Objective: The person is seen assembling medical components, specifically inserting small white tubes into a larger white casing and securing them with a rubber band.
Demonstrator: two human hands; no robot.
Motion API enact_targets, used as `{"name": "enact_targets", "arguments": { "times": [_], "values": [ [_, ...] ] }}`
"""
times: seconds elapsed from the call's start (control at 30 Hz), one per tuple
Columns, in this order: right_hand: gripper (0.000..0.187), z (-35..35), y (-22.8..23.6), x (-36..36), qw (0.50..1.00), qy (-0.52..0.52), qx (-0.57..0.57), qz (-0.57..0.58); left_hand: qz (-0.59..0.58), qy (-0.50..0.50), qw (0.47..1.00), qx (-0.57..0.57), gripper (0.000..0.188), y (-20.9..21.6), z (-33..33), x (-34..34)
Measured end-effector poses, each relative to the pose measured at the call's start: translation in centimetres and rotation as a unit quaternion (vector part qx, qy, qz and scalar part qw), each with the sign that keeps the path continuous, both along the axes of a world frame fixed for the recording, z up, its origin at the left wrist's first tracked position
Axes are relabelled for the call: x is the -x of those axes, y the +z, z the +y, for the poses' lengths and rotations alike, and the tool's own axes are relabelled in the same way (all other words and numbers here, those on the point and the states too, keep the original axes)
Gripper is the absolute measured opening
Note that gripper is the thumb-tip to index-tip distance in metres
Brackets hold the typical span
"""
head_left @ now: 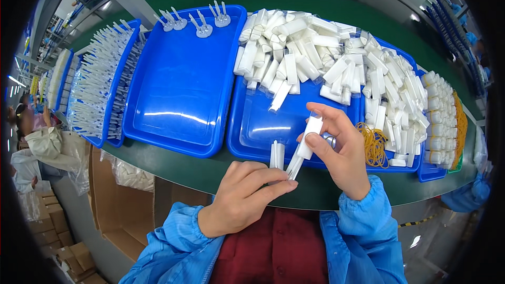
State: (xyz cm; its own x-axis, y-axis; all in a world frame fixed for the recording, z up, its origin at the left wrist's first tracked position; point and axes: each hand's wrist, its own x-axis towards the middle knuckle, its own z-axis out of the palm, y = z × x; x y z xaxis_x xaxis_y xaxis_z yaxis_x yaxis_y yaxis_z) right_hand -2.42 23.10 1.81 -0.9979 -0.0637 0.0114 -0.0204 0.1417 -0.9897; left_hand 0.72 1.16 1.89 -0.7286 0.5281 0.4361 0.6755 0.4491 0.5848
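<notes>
Fingers of the right hand (344, 152) pinch one white rectangular case (314, 126) over one blue tray (255, 113), partly obscuring its rim; left hand (239, 194) fingers curl by the case's lower end, grip indeterminable. Four pronged plastic pieces (204, 31) occupy the adjacent tray (176, 89). Overlapping white cases (294, 68) behind prevent counting. One rubber-band bundle (372, 146) lies right.

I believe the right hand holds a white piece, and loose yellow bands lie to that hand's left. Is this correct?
Not quite: the head view shows the loose yellow bands lying to the right of the right hand, which does hold a white piece.
</notes>
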Motion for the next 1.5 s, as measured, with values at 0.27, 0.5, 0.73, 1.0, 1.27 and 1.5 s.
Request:
{"name": "enact_targets", "arguments": {
  "times": [0.27, 0.5, 0.73, 1.0, 1.27, 1.5],
  "values": [
    [0.055, -3.4, -1.6, -3.8, 0.996, -0.041, 0.016, 0.083, 0.065, 0.080, 0.990, -0.091, 0.037, -1.7, 0.3, 0.3],
    [0.034, -2.9, -1.9, 1.9, 0.961, 0.018, -0.162, 0.224, 0.045, 0.107, 0.990, -0.076, 0.037, -2.5, -0.9, 0.5],
    [0.024, -3.3, -3.5, 4.0, 0.820, 0.020, -0.475, 0.320, 0.018, 0.152, 0.984, -0.094, 0.035, -2.4, -1.3, 0.3],
    [0.018, -0.2, -0.7, 2.3, 0.711, 0.085, -0.639, 0.281, 0.004, 0.079, 0.995, -0.068, 0.034, -2.1, -1.2, 0.1],
    [0.047, 0.0, 0.5, 1.6, 0.980, -0.071, 0.164, -0.088, 0.023, 0.004, 0.999, -0.041, 0.036, -1.1, -0.2, -0.2],
    [0.043, -0.3, -0.3, -0.2, 0.989, -0.049, 0.092, -0.104, 0.030, -0.012, 0.999, -0.027, 0.034, -0.9, 0.4, -0.5]
  ]
}}
